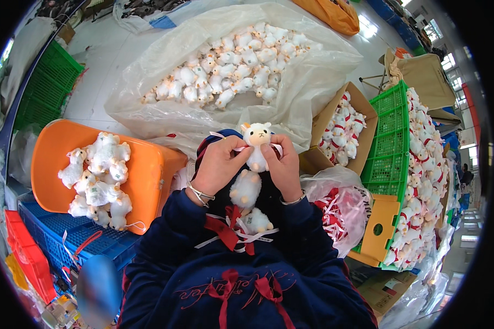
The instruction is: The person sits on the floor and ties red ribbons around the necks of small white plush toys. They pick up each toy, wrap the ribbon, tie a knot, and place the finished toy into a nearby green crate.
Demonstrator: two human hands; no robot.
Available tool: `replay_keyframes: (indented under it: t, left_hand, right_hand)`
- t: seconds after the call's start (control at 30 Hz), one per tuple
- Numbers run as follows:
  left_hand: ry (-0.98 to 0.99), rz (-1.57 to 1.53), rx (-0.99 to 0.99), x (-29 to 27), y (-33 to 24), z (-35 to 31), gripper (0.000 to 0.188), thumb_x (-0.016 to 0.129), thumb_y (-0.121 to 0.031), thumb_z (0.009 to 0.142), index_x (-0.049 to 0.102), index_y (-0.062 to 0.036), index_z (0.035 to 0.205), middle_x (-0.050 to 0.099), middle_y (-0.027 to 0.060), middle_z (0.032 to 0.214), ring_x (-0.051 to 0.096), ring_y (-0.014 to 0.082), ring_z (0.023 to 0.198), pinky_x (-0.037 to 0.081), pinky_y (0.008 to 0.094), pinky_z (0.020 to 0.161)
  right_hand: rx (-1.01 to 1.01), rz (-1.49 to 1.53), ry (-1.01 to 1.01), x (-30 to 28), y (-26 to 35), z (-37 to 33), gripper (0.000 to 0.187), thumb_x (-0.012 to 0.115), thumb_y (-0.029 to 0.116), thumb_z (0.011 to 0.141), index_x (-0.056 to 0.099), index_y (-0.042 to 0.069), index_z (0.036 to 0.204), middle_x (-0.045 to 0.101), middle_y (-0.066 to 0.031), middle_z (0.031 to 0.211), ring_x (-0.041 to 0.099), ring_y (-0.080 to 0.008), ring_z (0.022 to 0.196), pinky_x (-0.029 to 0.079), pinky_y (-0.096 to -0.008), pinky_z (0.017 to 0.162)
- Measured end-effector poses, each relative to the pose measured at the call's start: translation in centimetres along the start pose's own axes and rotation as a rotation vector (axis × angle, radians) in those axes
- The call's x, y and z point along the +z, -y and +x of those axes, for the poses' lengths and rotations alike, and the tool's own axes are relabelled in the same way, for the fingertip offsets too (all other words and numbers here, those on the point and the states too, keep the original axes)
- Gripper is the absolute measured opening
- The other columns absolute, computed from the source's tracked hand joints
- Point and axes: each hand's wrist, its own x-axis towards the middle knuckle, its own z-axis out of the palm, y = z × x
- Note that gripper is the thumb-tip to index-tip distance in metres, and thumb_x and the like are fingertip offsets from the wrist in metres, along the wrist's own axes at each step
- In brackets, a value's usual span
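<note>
A small white plush sheep [256, 137] with a cream face is held upright in front of me, facing me. My left hand [219, 164] pinches at its neck from the left, and my right hand [282, 167] does the same from the right. Bits of pale and red ribbon [278, 148] show beside the fingers; how they lie round the neck is partly hidden. On my lap below lie another white plush toy [246, 189] and a further white plush [256, 221]. Loose red ribbon [223, 233] and white strips [247, 239] rest against them.
Ahead, a large clear plastic bag [142, 71] holds many white plush toys. An orange stool [52, 175] with several sheep stands left on a blue crate [49, 225]. To the right are a cardboard box [313, 145], a bag of ribbons [335, 214] and a green crate [387, 142] beside ribboned toys.
</note>
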Motion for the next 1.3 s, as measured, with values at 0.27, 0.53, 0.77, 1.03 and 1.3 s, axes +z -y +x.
replay_keyframes:
  t: [0.27,0.53,0.77,1.03,1.3]
  left_hand:
    - [0.001,-0.005,-0.068,-0.4,0.1,0.7,0.017,0.073,-0.014,0.091,0.068,0.0021,0.092,0.068,0.0076,0.075,0.059,0.0105,0.064,0.049,0.0277,0.062]
    - [0.088,0.149,-0.117,-1.4,0.3,0.9,0.017,0.072,-0.015,0.092,0.067,0.0013,0.094,0.064,0.0018,0.077,0.053,0.0061,0.069,0.046,0.0256,0.062]
    - [0.01,0.335,0.167,0.4,1.3,0.9,0.013,0.071,-0.012,0.089,0.07,-0.0027,0.098,0.067,0.0116,0.084,0.065,0.0262,0.074,0.05,0.0346,0.066]
    - [0.027,0.175,0.199,0.9,1.9,0.4,0.02,0.066,-0.014,0.092,0.074,-0.0065,0.108,0.071,0.0176,0.097,0.068,0.0375,0.09,0.053,0.0417,0.077]
    - [0.071,-0.011,0.074,0.5,1.2,0.5,0.02,0.069,-0.015,0.092,0.073,-0.0024,0.107,0.073,0.0177,0.093,0.07,0.0297,0.082,0.054,0.0355,0.075]
  right_hand:
    - [-0.046,-0.087,-0.048,0.5,-1.0,0.1,0.006,0.063,0.006,0.097,0.061,0.001,0.1,0.061,-0.0038,0.089,0.055,-0.0107,0.079,0.047,-0.0269,0.072]
    - [-0.131,-0.335,0.007,1.2,-1.0,-0.9,0.005,0.063,0.003,0.093,0.062,0.001,0.097,0.063,-0.0137,0.088,0.062,-0.0291,0.077,0.049,-0.0347,0.071]
    - [-0.297,-0.286,-0.037,0.7,-0.5,-0.2,0.004,0.066,0.001,0.091,0.063,0.001,0.093,0.058,-0.0118,0.083,0.059,-0.0252,0.075,0.047,-0.0336,0.069]
    - [-0.294,-0.362,0.126,0.2,-0.5,0.6,0.003,0.064,0.0,0.093,0.062,0.0,0.09,0.057,-0.0113,0.088,0.057,-0.0233,0.08,0.046,-0.0323,0.071]
    - [-0.211,-0.28,0.219,-0.5,-0.2,0.9,0.005,0.064,0.001,0.095,0.059,0.0,0.093,0.054,-0.0069,0.091,0.054,-0.0156,0.075,0.044,-0.0266,0.067]
